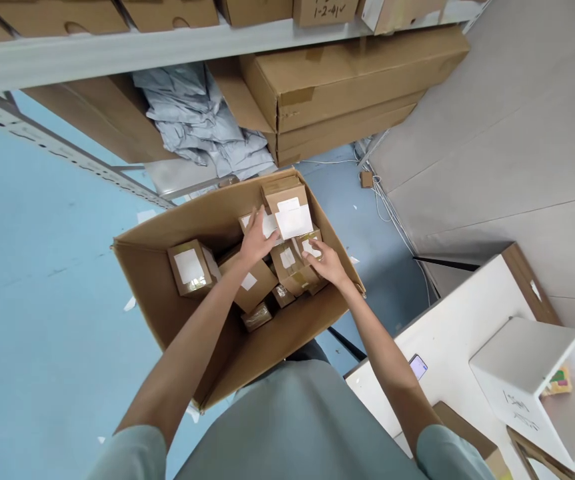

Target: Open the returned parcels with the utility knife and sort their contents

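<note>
A large open carton [140,283] stands in front of me with several small brown boxes inside. My left hand [258,239], its fingers spread, is over the boxes near a white-labelled one. Just beyond its fingertips a taller box [273,195] carries a white label. My right hand [325,261] has thumb and fingers apart at a small labelled box [316,235] by the carton's right wall; whether it touches the box is unclear. Between my arms lie a labelled box [287,270] and a wider box [262,287]. Another labelled box [180,273] sits apart on the left.
Ahead, a metal shelf [167,50] holds long cartons [357,73] and grey plastic mailer bags [192,113]. To the right, a white table [460,313] bears a phone [418,366] and a white open box [522,353]. Cables [390,210] run along the wall.
</note>
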`<state>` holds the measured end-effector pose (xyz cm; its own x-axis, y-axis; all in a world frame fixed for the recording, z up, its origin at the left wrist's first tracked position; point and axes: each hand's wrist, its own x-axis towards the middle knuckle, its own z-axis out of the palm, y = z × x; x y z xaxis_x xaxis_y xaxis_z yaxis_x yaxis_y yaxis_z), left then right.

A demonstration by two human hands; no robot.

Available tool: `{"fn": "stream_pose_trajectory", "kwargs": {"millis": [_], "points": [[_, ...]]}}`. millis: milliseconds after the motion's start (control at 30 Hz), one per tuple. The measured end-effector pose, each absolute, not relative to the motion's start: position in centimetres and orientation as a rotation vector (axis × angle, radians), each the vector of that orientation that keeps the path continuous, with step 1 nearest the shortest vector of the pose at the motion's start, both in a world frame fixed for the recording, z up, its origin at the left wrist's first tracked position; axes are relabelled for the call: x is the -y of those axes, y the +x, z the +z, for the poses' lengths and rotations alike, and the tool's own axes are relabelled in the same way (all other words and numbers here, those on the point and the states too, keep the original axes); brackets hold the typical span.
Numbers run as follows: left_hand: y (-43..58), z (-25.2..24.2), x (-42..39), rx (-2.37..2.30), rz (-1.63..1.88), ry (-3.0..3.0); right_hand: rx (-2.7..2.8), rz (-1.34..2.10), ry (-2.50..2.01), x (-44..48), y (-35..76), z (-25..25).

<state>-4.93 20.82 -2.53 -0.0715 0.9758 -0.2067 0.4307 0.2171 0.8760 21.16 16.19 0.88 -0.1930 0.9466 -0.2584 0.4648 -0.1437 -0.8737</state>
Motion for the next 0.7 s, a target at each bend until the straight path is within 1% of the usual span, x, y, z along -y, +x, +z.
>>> {"fn": "stream_pose_trajectory", "kwargs": {"millis": [67, 133, 200, 267, 333, 467, 700], "points": [[-5.1, -3.9, -26.2, -1.669, 0.649, 1.586, 1.629, 1.332, -1.571, -16.7, 21.5, 0.4], [-5.5, -5.3, -30.5, -1.698, 0.438, 1.7, 1.62, 1.358, -1.551, -16.4, 22.1, 0.0], [-5.9, -6.5, -33.0, -1.712, 0.279, 1.708, 1.614, 1.372, -1.548, -15.9, 22.9, -0.6], [-5.9, -7.6, -33.2, -1.725, 0.266, 1.7, 1.597, 1.373, -1.569, -15.7, 23.8, -1.5], [-5.8, -8.5, -31.7, -1.744, 0.38, 1.704, 1.562, 1.356, -1.602, -16.0, 24.5, -2.4], [-6.0, -9.0, -26.1, -1.788, 0.649, 1.654, 1.516, 1.295, -1.627, -18.2, 24.3, -3.6], [-5.7, -7.2, -16.9, -1.735, 0.823, 1.601, 1.745, 1.135, -1.484, -24.7, 17.7, -1.2]]}}
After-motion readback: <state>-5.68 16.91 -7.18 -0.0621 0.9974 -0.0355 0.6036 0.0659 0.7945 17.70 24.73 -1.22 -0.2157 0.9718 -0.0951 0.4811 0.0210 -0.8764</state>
